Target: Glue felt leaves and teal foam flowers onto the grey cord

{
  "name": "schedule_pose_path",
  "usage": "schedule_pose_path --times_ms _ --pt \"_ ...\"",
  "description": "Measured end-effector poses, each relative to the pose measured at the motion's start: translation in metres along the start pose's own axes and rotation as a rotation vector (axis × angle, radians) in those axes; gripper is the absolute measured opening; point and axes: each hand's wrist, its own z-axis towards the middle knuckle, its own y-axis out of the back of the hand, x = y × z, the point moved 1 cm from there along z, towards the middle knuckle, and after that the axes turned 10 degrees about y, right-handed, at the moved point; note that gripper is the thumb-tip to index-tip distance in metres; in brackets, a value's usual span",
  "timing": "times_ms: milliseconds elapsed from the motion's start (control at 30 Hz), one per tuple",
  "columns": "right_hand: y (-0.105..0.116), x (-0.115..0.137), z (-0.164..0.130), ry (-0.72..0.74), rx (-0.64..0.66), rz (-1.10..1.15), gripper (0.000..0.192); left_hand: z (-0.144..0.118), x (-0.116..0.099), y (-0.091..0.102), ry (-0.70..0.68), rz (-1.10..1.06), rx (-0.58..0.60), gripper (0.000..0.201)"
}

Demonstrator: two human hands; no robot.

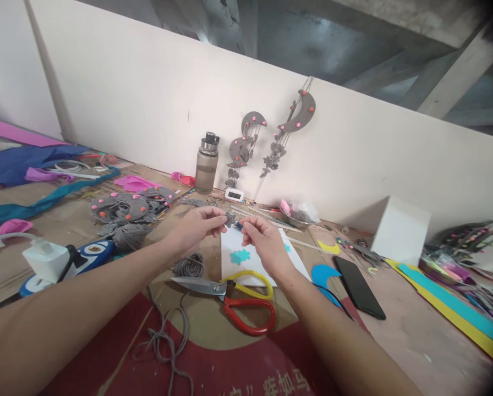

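nearest the lens, loose grey cord (164,341) trailing over the red printed cardboard, just left of the scissors (234,300). beyond the scissors, white sheet (246,258) with a teal cutout (240,256). above that sheet, left hand (197,228) pinching a small grey felt flower (230,219) between thumb and fingers; right hand (263,239) closed on something small and blue beside it, too tiny to name. right of the scissors, black phone (360,286); far behind, water bottle (206,163). best done, probably, with both pinches kept close together, wrists low near the table (411,335), flower held steady above the sheet.
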Motion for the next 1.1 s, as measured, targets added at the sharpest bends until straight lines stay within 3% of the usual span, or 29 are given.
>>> schedule_pose_path --times_ms 467,733,933,1100 --pt "-0.005 0.014 -0.008 0.144 -0.023 -0.448 0.013 -0.014 -0.010 -0.013 0.002 0.302 0.035 0.023" --pt "-0.008 0.013 -0.009 0.062 0.030 -0.299 0.019 -0.012 -0.011 -0.010 0.009 0.408 -0.013 0.019" --pt "-0.007 0.003 -0.007 0.123 0.040 -0.395 0.014 -0.012 -0.012 -0.011 0.042 0.408 -0.003 0.017" --pt "-0.003 0.000 -0.003 0.064 0.017 -0.320 0.015 -0.010 -0.009 -0.012 0.104 0.292 -0.001 0.018"
